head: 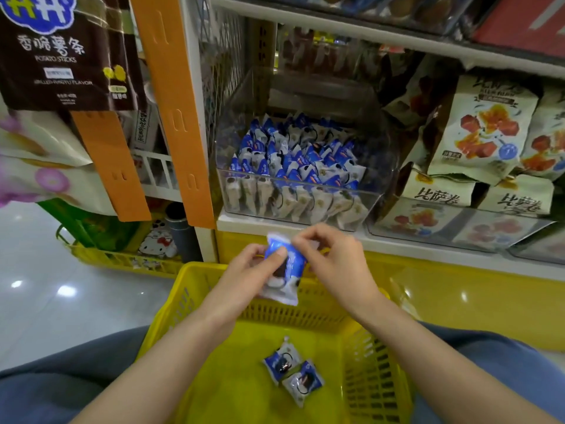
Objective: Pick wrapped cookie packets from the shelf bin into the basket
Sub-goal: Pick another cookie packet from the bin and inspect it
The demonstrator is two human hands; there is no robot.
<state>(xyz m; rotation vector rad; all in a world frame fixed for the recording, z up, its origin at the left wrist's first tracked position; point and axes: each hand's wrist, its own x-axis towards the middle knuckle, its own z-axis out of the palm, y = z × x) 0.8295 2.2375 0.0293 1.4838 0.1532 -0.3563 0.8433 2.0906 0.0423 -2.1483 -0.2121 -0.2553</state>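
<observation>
Both hands, left hand (244, 264) and right hand (330, 255), pinch one cookie packet (284, 270) above the basket's (189, 289) far rim, so a loose release could drop it outside.

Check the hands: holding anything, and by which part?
Both hands hold one blue-and-white cookie packet over the yellow basket: left hand grips its left side, thumb on the front; right hand pinches its upper right edge.
</observation>
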